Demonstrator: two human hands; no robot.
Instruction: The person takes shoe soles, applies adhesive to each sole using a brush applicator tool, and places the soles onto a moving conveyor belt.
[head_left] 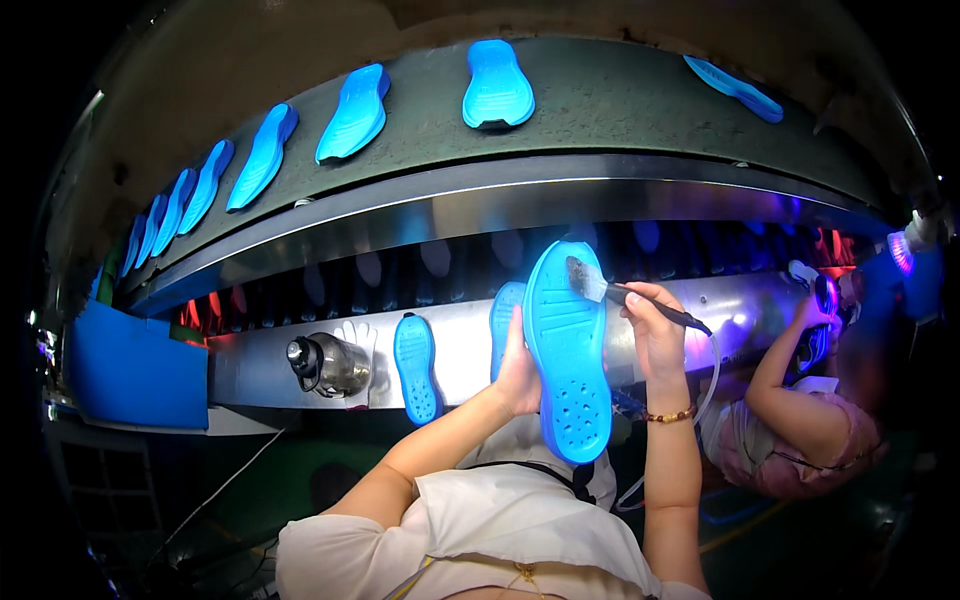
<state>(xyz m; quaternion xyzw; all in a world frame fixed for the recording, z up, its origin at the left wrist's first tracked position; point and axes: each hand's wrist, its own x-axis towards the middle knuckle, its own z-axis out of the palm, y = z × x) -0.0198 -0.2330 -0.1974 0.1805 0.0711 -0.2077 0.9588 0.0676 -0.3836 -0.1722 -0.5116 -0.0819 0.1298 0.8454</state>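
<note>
One blue shoe sole (566,350) stands upright, gripped along its edge by the left hand (518,365); the right hand (655,325) pinches a brush (625,290), bristles touching the sole's top, above a steel ledge (470,350).

No pkgs, labels, signs, screens

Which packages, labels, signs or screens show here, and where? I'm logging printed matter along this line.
None that I can make out: no package, label, sign or screen.
Blue shoe sole: held upright by the left hand, long and rounded.
Brush: in the right hand, bristles on the sole's top.
Blue soles: spaced along the grey belt above.
</note>
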